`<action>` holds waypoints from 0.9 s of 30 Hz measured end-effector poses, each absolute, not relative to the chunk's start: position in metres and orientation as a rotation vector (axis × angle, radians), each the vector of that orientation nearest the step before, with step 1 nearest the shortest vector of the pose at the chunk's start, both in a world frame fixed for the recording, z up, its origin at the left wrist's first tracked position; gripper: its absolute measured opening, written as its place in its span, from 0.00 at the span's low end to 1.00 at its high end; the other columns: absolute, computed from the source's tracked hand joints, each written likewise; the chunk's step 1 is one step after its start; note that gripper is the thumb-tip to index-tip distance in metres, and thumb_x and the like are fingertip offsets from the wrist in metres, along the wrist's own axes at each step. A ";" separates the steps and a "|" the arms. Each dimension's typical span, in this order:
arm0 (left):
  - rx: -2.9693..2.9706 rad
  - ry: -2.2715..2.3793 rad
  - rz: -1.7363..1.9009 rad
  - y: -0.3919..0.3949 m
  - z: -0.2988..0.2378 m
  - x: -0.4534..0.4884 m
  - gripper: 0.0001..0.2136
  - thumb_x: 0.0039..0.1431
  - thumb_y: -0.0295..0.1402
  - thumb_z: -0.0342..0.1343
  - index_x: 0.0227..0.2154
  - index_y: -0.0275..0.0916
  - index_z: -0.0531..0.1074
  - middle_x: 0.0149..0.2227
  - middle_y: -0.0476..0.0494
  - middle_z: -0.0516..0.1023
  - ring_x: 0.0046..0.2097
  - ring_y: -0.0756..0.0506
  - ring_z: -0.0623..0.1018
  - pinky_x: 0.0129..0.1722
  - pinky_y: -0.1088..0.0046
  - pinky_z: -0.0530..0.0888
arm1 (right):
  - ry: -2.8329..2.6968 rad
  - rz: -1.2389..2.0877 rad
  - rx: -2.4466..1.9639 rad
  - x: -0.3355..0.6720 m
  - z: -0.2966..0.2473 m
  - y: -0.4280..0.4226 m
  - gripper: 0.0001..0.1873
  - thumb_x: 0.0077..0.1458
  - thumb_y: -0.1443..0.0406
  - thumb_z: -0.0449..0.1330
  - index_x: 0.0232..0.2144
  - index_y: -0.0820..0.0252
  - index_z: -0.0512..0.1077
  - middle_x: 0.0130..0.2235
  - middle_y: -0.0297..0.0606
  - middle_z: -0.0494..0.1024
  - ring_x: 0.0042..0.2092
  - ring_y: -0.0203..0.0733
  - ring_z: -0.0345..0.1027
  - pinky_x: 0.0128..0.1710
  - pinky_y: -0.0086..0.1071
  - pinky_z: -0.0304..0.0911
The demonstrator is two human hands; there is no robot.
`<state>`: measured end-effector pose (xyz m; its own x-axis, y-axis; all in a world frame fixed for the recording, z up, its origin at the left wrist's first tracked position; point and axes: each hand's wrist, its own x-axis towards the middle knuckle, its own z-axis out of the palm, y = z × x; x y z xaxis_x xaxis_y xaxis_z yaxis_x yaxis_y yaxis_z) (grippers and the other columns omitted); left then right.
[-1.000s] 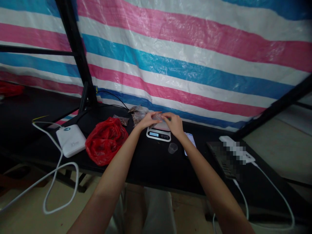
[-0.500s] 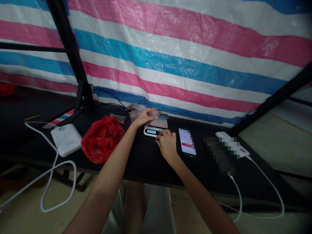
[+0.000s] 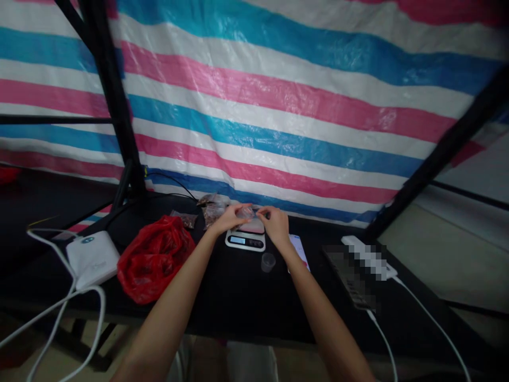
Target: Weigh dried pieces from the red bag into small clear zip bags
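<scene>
Both of my hands meet above a small digital scale on the black table. My left hand and my right hand pinch a small clear plastic bag between them, just over the scale's platform. A tiny clear cup stands in front of the scale. A phone lies partly hidden under my right wrist.
A crumpled red plastic bag lies left of the scale, with small filled packets behind it. A white power bank with a white cable sits far left. A blurred device and a white block with cable lie right. A striped tarp hangs behind.
My right hand has left the table in front of the scale and risen to join my left hand on the clear bag. The head view has tilted upward.
</scene>
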<state>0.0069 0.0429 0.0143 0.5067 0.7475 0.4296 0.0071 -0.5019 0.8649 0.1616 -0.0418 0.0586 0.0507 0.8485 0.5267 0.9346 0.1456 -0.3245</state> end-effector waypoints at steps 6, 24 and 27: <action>1.905 0.574 1.080 0.039 0.018 0.009 0.25 0.41 0.33 0.63 0.46 0.35 0.70 0.48 0.39 0.73 0.49 0.43 0.71 0.53 0.65 0.63 | -1.912 -0.065 -1.682 0.155 0.067 -0.012 0.11 0.53 0.58 0.55 0.31 0.51 0.76 0.36 0.35 0.78 0.40 0.42 0.69 0.37 0.32 0.58; 2.190 0.982 0.745 0.083 0.038 0.052 0.40 0.32 0.34 0.67 0.53 0.29 0.62 0.50 0.31 0.70 0.51 0.35 0.69 0.48 0.63 0.65 | -1.952 -0.367 -1.870 0.198 -0.021 -0.148 0.31 0.47 0.50 0.56 0.50 0.58 0.63 0.46 0.48 0.70 0.46 0.55 0.65 0.41 0.42 0.61; 2.269 1.060 0.680 0.077 0.040 0.039 0.46 0.29 0.39 0.68 0.56 0.28 0.57 0.55 0.25 0.62 0.56 0.31 0.63 0.51 0.60 0.61 | -1.973 -0.329 -1.853 0.185 -0.026 -0.145 0.23 0.50 0.54 0.54 0.46 0.58 0.66 0.44 0.47 0.72 0.45 0.54 0.65 0.40 0.42 0.61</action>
<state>0.0387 0.0766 0.0403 0.5631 0.7985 0.2129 0.5260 -0.5450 0.6529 0.1853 -0.1446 -0.0262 -0.0303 0.8931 0.4488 0.9904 0.0875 -0.1072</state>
